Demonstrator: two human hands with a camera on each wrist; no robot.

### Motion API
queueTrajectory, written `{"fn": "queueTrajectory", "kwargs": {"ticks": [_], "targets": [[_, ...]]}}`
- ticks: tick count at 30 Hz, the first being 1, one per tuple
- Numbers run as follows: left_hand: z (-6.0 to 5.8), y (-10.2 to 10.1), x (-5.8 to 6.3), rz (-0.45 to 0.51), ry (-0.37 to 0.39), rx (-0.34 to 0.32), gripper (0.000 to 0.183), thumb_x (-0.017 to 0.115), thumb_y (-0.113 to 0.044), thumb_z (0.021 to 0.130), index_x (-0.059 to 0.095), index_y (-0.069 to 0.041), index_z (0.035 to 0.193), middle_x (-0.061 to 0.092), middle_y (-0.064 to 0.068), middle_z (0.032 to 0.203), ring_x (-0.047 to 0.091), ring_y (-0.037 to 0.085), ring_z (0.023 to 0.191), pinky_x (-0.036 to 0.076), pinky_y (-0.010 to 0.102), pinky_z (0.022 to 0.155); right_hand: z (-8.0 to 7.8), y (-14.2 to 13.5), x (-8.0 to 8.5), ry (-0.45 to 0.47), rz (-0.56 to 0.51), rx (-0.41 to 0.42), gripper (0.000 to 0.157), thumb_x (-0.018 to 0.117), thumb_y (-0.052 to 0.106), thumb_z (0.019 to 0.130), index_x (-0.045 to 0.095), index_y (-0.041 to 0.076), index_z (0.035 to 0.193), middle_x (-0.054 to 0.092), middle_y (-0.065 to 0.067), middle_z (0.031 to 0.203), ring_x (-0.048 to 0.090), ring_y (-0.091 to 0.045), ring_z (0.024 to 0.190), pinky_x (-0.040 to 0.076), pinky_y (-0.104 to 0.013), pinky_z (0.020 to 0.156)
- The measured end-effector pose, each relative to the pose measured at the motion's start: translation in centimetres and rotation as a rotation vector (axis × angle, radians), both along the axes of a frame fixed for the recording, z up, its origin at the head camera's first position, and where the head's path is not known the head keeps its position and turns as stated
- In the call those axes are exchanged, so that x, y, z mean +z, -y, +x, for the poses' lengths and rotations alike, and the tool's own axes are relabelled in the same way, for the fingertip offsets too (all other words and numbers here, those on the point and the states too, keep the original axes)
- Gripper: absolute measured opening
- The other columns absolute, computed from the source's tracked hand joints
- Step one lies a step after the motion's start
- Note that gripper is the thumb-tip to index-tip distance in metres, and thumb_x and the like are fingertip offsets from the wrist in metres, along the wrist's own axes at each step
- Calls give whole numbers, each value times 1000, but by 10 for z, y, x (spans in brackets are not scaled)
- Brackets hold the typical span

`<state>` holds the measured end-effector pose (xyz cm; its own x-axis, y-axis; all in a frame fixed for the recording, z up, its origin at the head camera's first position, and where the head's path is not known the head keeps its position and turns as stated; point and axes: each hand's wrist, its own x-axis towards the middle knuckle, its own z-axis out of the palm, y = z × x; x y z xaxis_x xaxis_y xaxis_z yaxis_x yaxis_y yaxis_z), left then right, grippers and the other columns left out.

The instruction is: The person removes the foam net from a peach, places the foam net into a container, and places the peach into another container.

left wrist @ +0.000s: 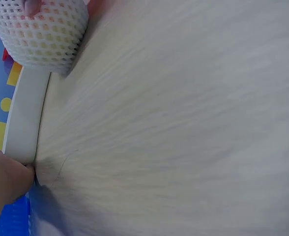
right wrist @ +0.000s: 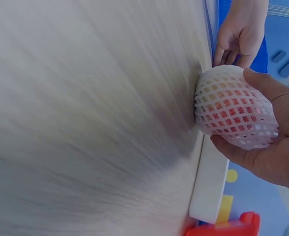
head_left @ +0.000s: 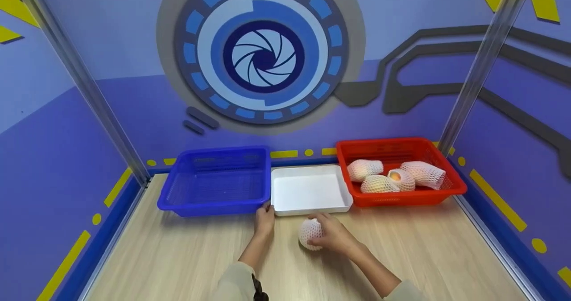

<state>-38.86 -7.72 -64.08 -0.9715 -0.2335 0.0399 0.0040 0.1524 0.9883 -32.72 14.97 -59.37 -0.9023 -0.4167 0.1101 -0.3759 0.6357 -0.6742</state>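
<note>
My right hand (head_left: 335, 236) grips a round fruit in a white foam net (right wrist: 235, 108), thumb on one side and fingers on the other. Red and yellowish skin shows through the mesh. The fruit is low over the table, just in front of a shallow white tray (head_left: 312, 189). At the tray's front left corner, my left hand (head_left: 265, 220) pinches the edge, beside the blue basket (head_left: 214, 207). In the left wrist view, the left thumb (left wrist: 19, 179) lies against the end of the tray wall.
A red basket (head_left: 401, 198) at the right holds several more netted fruits (head_left: 379, 184). Both baskets and the tray stand in a row along the back wall. Metal posts (head_left: 486, 42) rise at the two back corners of the wooden table (head_left: 192, 256).
</note>
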Motion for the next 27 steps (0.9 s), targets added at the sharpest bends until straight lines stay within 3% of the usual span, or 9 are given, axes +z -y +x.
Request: {"fn": "queueTrajectory", "kwargs": {"ticks": [3, 7, 16, 22, 24, 27], "targets": [[-1, 1, 1, 2, 20, 22, 35, 48, 2, 102, 54, 22, 130, 59, 35, 130, 56, 43, 126, 49, 51, 104, 0, 0, 0, 10, -4, -1, 60, 88, 22, 80, 60, 3, 130, 60, -15, 125, 59, -35, 114, 52, -59, 95], [-1, 2, 2, 78, 75, 41, 36, 48, -1, 103, 53, 19, 133, 57, 33, 135, 54, 41, 130, 47, 50, 107, 1, 0, -1, 16, -4, -6, 59, 88, 23, 80, 60, 5, 130, 60, -14, 125, 59, -34, 114, 52, -59, 96], [-3, 2, 3, 212, 134, 47, 38, 48, -1, 104, 50, 17, 138, 53, 32, 139, 49, 40, 135, 42, 49, 112, 1, 3, 1, -102, -8, -21, 47, 90, 15, 76, 71, 5, 117, 69, -10, 114, 64, -27, 104, 56, -49, 90], [-2, 4, 3, 240, 139, 37, 38, 47, -1, 104, 50, 17, 138, 54, 32, 139, 49, 39, 134, 42, 49, 112, 4, 4, 7, -176, -2, -79, 27, 92, 13, 71, 78, 7, 94, 74, -2, 91, 65, -14, 83, 58, -33, 70], [-2, 4, 3, 207, 128, 41, 37, 47, 0, 104, 51, 18, 136, 56, 32, 134, 53, 38, 129, 45, 49, 109, 4, 3, 10, -218, -11, -78, 19, 91, 10, 70, 75, 6, 79, 67, 4, 76, 57, -8, 71, 52, -26, 58], [-3, 3, 4, 185, 118, 49, 36, 48, 1, 103, 52, 19, 134, 59, 32, 128, 56, 37, 121, 47, 47, 105, 3, 3, 15, -289, -1, -78, 24, 90, 6, 69, 67, 8, 65, 55, 9, 64, 46, -5, 64, 42, -23, 53]]}}
